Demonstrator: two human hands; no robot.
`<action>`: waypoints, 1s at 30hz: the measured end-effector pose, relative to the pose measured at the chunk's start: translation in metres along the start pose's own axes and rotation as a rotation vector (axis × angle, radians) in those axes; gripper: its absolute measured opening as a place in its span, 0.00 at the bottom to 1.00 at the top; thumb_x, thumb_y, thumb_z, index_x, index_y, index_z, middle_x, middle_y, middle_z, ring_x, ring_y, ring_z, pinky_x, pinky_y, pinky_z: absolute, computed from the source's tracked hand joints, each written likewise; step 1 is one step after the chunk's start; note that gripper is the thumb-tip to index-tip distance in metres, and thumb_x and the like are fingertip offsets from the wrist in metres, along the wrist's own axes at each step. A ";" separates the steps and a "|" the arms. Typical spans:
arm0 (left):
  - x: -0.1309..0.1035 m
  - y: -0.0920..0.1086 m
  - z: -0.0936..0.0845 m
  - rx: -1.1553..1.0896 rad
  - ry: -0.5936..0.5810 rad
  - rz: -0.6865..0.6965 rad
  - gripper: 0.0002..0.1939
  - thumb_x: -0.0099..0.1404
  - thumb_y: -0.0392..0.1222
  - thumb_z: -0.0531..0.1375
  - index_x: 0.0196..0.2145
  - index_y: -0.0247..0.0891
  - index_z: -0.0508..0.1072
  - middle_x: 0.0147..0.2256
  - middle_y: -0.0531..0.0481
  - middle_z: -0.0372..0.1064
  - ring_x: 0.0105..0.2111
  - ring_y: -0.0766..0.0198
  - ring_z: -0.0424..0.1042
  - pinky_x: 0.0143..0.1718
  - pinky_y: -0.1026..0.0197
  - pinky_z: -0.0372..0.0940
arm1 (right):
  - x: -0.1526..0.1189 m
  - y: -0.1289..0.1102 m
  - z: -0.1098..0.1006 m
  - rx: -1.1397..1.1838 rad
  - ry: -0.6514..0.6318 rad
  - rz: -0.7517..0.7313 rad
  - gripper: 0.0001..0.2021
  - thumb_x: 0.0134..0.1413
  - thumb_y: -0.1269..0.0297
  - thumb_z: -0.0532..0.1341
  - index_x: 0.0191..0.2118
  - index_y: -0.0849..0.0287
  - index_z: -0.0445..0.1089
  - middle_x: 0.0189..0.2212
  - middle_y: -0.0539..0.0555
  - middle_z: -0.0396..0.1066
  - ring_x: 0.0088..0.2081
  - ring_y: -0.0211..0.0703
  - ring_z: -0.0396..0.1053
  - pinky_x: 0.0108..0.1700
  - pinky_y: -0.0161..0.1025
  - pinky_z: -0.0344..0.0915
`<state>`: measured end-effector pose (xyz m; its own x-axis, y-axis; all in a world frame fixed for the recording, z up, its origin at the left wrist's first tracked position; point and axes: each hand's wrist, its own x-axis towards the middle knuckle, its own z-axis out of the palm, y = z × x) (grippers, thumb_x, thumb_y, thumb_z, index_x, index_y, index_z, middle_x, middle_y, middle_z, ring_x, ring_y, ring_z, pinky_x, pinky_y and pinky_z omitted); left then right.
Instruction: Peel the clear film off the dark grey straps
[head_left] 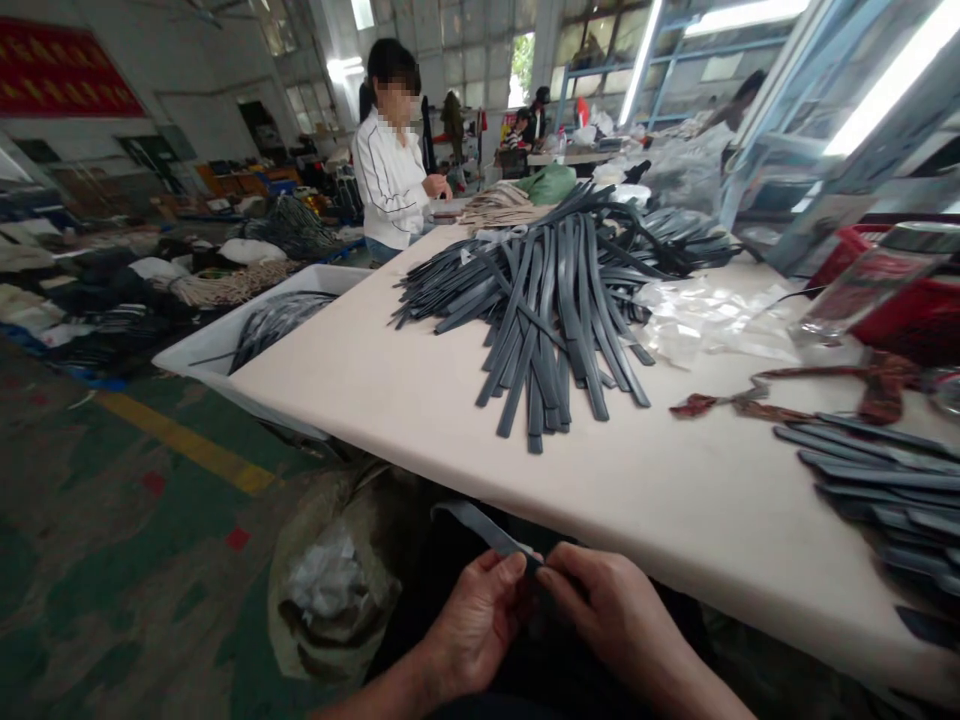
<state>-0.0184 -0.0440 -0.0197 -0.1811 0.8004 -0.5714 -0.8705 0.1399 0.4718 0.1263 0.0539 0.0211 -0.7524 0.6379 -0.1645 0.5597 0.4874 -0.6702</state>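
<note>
My left hand (480,620) and my right hand (607,610) meet below the table's near edge, both pinching one dark grey strap (480,525) that sticks up to the left from between the fingers. A big heap of the same grey straps (555,300) lies on the pale table (420,380) ahead. A second stack of straps (885,480) lies at the right, close to my right hand.
Clear plastic bags (712,320) and a red patterned ribbon (787,395) lie right of the heap. A red bin (900,300) stands at far right. A white tub (247,330) holds more straps at left. An open sack (330,580) sits on the floor. A person in white (390,180) stands at the table's far end.
</note>
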 end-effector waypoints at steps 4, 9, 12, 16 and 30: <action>-0.002 0.007 0.010 -0.002 -0.007 0.024 0.08 0.56 0.37 0.70 0.34 0.34 0.79 0.34 0.47 0.80 0.34 0.64 0.76 0.37 0.64 0.70 | -0.003 0.006 -0.004 0.264 0.021 -0.121 0.12 0.66 0.60 0.52 0.46 0.53 0.72 0.34 0.50 0.77 0.34 0.42 0.74 0.39 0.36 0.68; -0.006 0.025 0.005 -0.112 0.153 0.011 0.01 0.59 0.34 0.67 0.31 0.34 0.78 0.34 0.45 0.80 0.33 0.63 0.77 0.35 0.61 0.71 | -0.028 0.031 -0.029 0.502 -0.044 -0.247 0.14 0.70 0.61 0.51 0.52 0.45 0.70 0.45 0.50 0.76 0.43 0.41 0.75 0.48 0.35 0.70; -0.008 0.024 0.001 -0.135 0.170 -0.033 0.01 0.61 0.33 0.65 0.32 0.33 0.78 0.34 0.44 0.80 0.34 0.62 0.77 0.37 0.59 0.72 | -0.038 0.028 -0.036 0.460 -0.078 -0.369 0.14 0.69 0.65 0.53 0.52 0.44 0.72 0.43 0.50 0.77 0.44 0.42 0.75 0.48 0.35 0.71; -0.012 0.023 0.002 -0.143 0.165 -0.057 0.01 0.61 0.33 0.66 0.31 0.33 0.78 0.33 0.44 0.81 0.33 0.62 0.78 0.35 0.60 0.72 | -0.044 0.016 -0.036 0.309 0.067 -0.496 0.18 0.62 0.69 0.61 0.54 0.41 0.70 0.47 0.52 0.76 0.45 0.44 0.75 0.46 0.35 0.72; -0.027 0.009 0.014 0.068 -0.374 -0.336 0.15 0.58 0.37 0.68 0.43 0.31 0.77 0.39 0.45 0.79 0.40 0.62 0.77 0.41 0.64 0.68 | -0.008 0.006 -0.003 0.590 0.054 -0.521 0.13 0.70 0.58 0.51 0.43 0.51 0.71 0.42 0.52 0.76 0.46 0.44 0.72 0.51 0.40 0.67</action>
<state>-0.0150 -0.0560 0.0091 0.2914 0.8567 -0.4256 -0.8183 0.4537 0.3529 0.1366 0.0541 0.0207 -0.8407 0.4497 0.3017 -0.1488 0.3438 -0.9272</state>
